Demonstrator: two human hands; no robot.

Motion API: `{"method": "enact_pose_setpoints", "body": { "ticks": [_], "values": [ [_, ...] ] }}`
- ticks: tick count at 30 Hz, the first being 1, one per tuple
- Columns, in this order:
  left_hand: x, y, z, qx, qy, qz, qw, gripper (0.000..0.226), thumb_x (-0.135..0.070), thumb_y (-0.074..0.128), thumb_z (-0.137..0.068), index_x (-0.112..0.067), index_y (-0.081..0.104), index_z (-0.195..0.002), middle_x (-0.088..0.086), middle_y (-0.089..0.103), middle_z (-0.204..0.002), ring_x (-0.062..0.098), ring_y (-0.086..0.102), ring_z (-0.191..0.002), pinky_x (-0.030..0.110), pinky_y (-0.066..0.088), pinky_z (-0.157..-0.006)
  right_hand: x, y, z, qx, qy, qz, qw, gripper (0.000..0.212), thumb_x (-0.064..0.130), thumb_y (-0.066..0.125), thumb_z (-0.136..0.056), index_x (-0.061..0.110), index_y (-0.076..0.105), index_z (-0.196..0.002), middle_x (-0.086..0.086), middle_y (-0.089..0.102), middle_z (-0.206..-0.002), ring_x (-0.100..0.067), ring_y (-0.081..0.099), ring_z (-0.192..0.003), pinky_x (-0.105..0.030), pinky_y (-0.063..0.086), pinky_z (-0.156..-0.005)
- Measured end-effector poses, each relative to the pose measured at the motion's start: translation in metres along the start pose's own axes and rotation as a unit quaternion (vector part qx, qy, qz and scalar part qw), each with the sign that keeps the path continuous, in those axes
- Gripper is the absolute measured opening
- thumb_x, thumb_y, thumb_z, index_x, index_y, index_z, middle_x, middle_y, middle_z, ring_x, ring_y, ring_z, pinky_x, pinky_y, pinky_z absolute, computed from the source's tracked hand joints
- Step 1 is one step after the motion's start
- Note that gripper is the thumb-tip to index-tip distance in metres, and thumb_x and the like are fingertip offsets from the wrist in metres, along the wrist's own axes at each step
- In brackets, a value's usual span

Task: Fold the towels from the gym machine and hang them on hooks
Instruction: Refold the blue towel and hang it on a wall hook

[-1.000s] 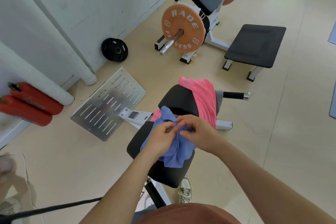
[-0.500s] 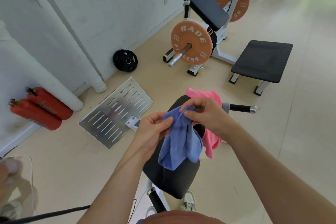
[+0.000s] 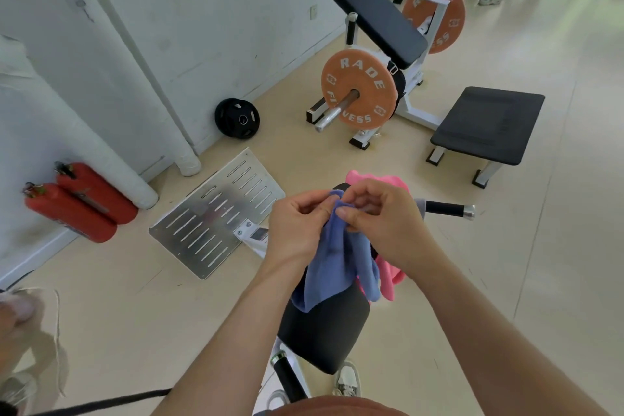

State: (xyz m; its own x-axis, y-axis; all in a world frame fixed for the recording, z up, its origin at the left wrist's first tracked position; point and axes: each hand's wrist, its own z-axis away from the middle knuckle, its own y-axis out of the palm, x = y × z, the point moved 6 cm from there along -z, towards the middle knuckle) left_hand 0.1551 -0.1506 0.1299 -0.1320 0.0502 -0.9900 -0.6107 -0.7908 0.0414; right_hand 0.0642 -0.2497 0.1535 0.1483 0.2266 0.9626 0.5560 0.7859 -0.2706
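A blue towel (image 3: 332, 263) hangs from both my hands above the black padded seat (image 3: 324, 328) of the gym machine. My left hand (image 3: 299, 226) grips its upper edge with curled fingers. Close beside it, my right hand (image 3: 381, 219) pinches the same top edge between thumb and fingers. The two hands nearly touch. A pink towel (image 3: 391, 275) lies draped over the seat behind the blue one, mostly hidden by my right hand. No hooks are in view.
A slotted metal footplate (image 3: 216, 216) lies on the floor to the left. Two red extinguishers (image 3: 77, 203) rest by the wall. Ahead stand a plate-loaded machine with orange weight plates (image 3: 358, 94) and a black bench (image 3: 486, 125). A person's legs show at top right.
My hands lifted the blue towel off the seat and have come close together at its top edge. The towel now hangs lower and narrower. The camera tilted upward.
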Motion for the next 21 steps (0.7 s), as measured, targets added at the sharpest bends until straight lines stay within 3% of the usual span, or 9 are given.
{"method": "enact_pose_setpoints", "body": {
  "ticks": [4,9,12,16,18,21],
  "values": [
    [-0.004,0.000,0.006,0.023,0.014,-0.033,0.999,0.016,-0.007,0.063,-0.090,-0.019,0.074,-0.089,-0.005,0.075,-0.085,0.007,0.070,-0.085,0.020,0.054,-0.078,0.004,-0.004,0.001,-0.014,-0.013,0.028,0.999,0.009,0.008,0.074,-0.080,0.014,0.068,-0.078,0.002,0.072,-0.073,-0.007,0.069,-0.071,-0.017,0.055,-0.069],
    [-0.012,-0.003,0.015,0.045,0.029,-0.072,0.996,0.021,-0.003,0.057,-0.093,-0.015,0.072,-0.101,-0.006,0.073,-0.094,0.002,0.068,-0.090,0.015,0.052,-0.078,0.002,-0.001,0.001,-0.004,-0.018,0.002,1.000,0.018,0.004,0.074,-0.080,0.019,0.065,-0.076,-0.002,0.071,-0.077,-0.015,0.070,-0.077,-0.030,0.059,-0.076],
    [-0.017,-0.004,0.020,0.051,0.032,-0.070,0.996,0.027,-0.001,0.055,-0.093,-0.021,0.072,-0.098,-0.014,0.074,-0.088,-0.001,0.068,-0.091,0.012,0.050,-0.077,0.002,0.000,0.001,-0.008,-0.025,-0.004,1.000,0.022,0.006,0.073,-0.081,0.023,0.061,-0.075,0.000,0.067,-0.073,-0.024,0.069,-0.076,-0.041,0.059,-0.076],
    [-0.021,-0.001,0.023,0.074,0.031,-0.070,0.994,0.025,0.000,0.054,-0.093,-0.013,0.071,-0.106,-0.007,0.073,-0.097,0.002,0.068,-0.094,0.012,0.050,-0.077,0.002,0.001,0.001,0.001,-0.027,-0.007,1.000,0.030,0.008,0.070,-0.083,0.032,0.057,-0.073,-0.010,0.068,-0.078,-0.034,0.068,-0.075,-0.051,0.057,-0.075],
    [-0.022,0.000,0.023,0.078,0.028,-0.071,0.994,0.025,0.001,0.055,-0.092,-0.013,0.071,-0.105,-0.004,0.074,-0.097,0.004,0.068,-0.093,0.013,0.050,-0.077,0.004,0.000,0.000,0.010,-0.038,0.016,0.999,0.030,0.007,0.069,-0.083,0.032,0.055,-0.073,-0.008,0.067,-0.077,-0.027,0.068,-0.074,-0.044,0.058,-0.073],
    [-0.022,0.000,0.021,0.064,0.048,-0.099,0.992,0.033,0.005,0.060,-0.087,-0.025,0.069,-0.097,-0.003,0.073,-0.087,0.007,0.067,-0.083,0.018,0.054,-0.074,0.012,-0.006,-0.004,0.006,-0.057,0.099,0.993,0.029,0.007,0.071,-0.082,0.028,0.053,-0.072,0.007,0.059,-0.065,-0.001,0.057,-0.059,-0.014,0.046,-0.060]
  ]
}}
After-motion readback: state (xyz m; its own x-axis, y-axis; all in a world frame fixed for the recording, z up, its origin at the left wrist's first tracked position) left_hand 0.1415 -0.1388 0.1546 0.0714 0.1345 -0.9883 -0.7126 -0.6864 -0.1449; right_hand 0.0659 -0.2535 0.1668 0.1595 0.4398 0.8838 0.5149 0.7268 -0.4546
